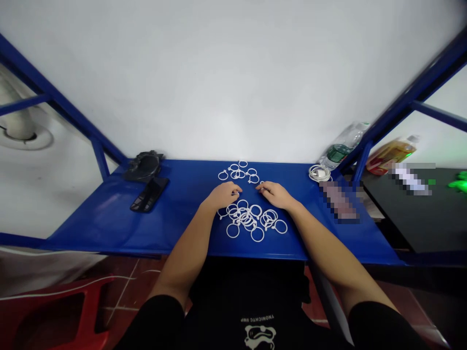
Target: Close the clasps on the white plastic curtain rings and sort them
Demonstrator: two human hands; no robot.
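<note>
White plastic rings with small eyelets, like curtain rings, lie on a blue tabletop (189,214). A pile of several overlapping rings (245,218) is nearest to me, just below both hands. Beyond my hands, a smaller scattered group of rings (238,175) lies toward the wall. My left hand (221,195) is closed, fingers curled, with a bit of white ring showing at its fingertips. Facing it across a small gap, my right hand (276,195) pinches a white piece that looks like part of a ring. Fingers mostly hide both held pieces.
A black phone (149,194) and a dark crumpled object (144,165) lie on the left. At the right are a coiled white cable (319,173), a plastic bottle (341,148) and a blurred-out item (339,201). Blue frame bars rise on both sides; a white wall stands behind.
</note>
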